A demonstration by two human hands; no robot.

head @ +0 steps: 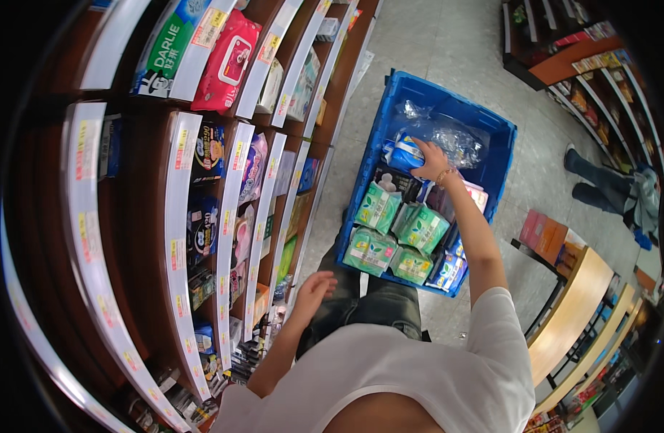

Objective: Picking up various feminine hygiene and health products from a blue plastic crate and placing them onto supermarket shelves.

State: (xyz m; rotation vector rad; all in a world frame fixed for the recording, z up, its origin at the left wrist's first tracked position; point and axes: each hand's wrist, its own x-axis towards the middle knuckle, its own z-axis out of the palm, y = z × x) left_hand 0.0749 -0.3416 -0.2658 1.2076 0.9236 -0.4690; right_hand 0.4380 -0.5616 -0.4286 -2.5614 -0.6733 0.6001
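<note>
A blue plastic tote [497, 168] stands in front of me, holding several packs of sanitary pads. My right hand [432, 159] reaches into it, its fingers around a small blue pack [406, 154] near the tote's left wall. Green packs, among them one at the near left corner [371, 251] and one near the middle [422, 228], fill the near part. Blue and white packs [451, 270] lie at the near right corner. Crumpled clear plastic wrap [461, 143] lies at the far end. My left hand [314, 295] hangs beside the shelves with nothing in it, its fingers loosely spread.
Tall shelves [177, 216] run along my left, with packs of pads, a red wipes pack [229, 62] and a toothpaste box [169, 48]. At the right are a wooden-topped rack [572, 308], boxes [545, 238], more shelves [575, 70] and another person's legs [599, 181].
</note>
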